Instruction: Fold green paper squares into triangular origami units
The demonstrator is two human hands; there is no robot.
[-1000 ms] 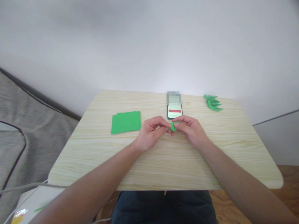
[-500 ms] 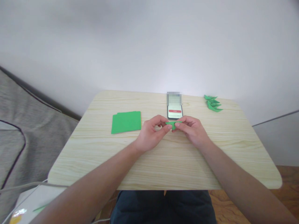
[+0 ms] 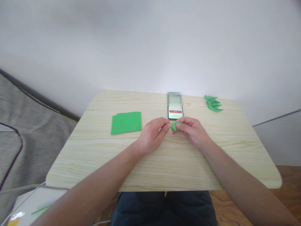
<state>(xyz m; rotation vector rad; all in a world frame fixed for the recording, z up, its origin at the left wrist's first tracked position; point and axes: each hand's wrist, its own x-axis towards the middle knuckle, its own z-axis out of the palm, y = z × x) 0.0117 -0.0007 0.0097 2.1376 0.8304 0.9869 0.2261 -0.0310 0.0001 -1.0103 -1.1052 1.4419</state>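
Observation:
A small folded piece of green paper (image 3: 173, 126) is pinched between both hands over the middle of the table. My left hand (image 3: 154, 135) grips its left end between thumb and fingers. On the right end, my right hand (image 3: 192, 130) has its thumb and fingers closed. Fingertips cover both ends of the paper, so only its middle and part of its upper edge show. Just beyond the hands lies a phone (image 3: 175, 110) with a lit screen.
A stack of green paper sheets (image 3: 126, 123) lies left of my hands on the wooden table (image 3: 169, 169). Several folded green paper pieces (image 3: 213, 104) sit at the back right. A white wall (image 3: 150, 47) rises behind the table; grey fabric (image 3: 35, 141) is at the left.
My left fingers have closed further over the paper's left end, and its middle looks slightly tilted. The whole view has shifted a little.

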